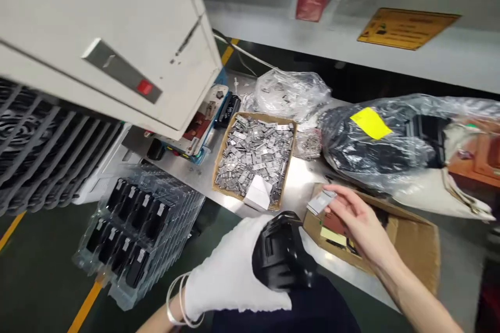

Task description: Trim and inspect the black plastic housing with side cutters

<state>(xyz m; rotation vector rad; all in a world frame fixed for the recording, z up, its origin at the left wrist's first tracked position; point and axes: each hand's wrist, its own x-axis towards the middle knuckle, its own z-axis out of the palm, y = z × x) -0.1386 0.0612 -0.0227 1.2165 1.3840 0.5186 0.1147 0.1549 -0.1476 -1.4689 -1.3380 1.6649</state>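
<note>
My left hand (230, 270), in a white glove with white bands at the wrist, is closed around a glossy black moulded plastic part (282, 252). My bare right hand (361, 221) pinches a small flat silver-grey metal piece (321, 201) between thumb and fingertips. It hovers over the near-left corner of a brown cardboard box (416, 242). Beyond my left hand, a shallow cardboard tray (219, 169) is heaped with many small grey metal pieces, and a folded white paper (258, 192) lies at its near edge.
Stacked clear plastic trays (156, 265) at left hold several black parts. A white machine cabinet (117, 36) overhangs the metal bench (299, 179). Behind are a clear bag (291, 94) and a plastic-wrapped black bundle (371, 156) with a yellow note (370, 123).
</note>
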